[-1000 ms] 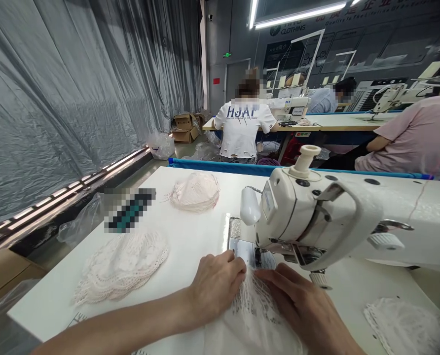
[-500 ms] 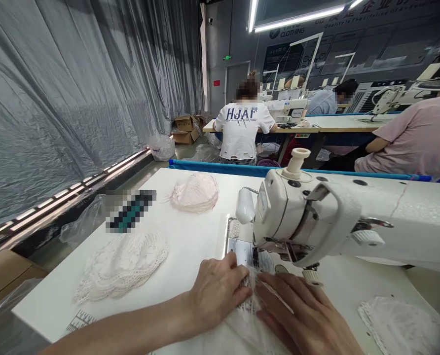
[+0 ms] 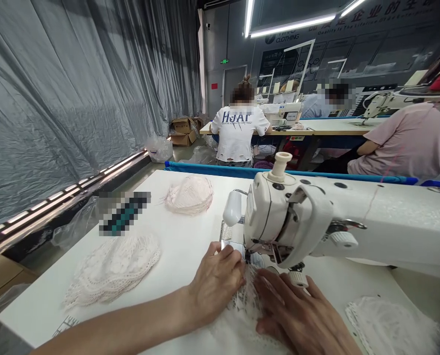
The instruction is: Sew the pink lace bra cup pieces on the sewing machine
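Note:
White lace fabric [image 3: 244, 301] lies under the needle area of a white sewing machine [image 3: 275, 212] and trails toward me. My left hand [image 3: 216, 283] is curled at the fabric's left edge, closed on the lace close to the presser foot [image 3: 247, 255]. Its fingertips are partly hidden. On the right side of the lace rests my right hand [image 3: 297, 308], fingers stretched out and pressing the cloth flat below the machine head. The needle itself is too small to make out.
A lace stack [image 3: 114, 268] lies left on the white table [image 3: 183, 241], a pinkish lace pile [image 3: 189, 195] behind it. More white lace [image 3: 392, 323] sits at right. A blurred dark item [image 3: 126, 213] is near the left edge. Co-workers [image 3: 238, 130] sit ahead.
The view has shifted slightly, so the machine and table appear farther left. My left hand's fingers have moved up nearer the presser foot; my right hand stays on the lace.

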`<state>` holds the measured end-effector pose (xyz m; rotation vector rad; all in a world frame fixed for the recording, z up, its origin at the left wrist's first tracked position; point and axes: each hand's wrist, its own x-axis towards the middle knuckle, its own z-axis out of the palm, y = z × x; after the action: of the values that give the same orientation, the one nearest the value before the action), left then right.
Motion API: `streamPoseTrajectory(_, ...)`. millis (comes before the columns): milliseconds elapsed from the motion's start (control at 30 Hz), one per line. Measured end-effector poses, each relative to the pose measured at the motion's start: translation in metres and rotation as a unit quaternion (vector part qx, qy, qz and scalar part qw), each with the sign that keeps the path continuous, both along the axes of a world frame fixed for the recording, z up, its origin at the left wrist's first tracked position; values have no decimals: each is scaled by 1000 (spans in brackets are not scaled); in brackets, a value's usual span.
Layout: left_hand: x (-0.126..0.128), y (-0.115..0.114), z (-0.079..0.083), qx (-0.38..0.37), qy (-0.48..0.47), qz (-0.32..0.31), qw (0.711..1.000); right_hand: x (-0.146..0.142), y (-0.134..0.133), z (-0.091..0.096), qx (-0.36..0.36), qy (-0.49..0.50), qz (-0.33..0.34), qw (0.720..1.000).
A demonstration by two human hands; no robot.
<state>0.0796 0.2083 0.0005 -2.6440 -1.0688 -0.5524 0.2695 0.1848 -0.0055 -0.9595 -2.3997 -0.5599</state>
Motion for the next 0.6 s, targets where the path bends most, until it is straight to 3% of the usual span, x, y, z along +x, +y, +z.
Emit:
streamPoseTrajectory(200,1,10,-6,4,8,7,1000,9,7,-8,-42,-59,1,997)
streamPoseTrajectory(433,3,28,-13,16,-15,8,1000,11,14,-8,-36,-75,-22,996)
streamPoseTrajectory(600,-5,10,-6,-16,-39,-38,998,10,3,2,-59,-64,11,996)
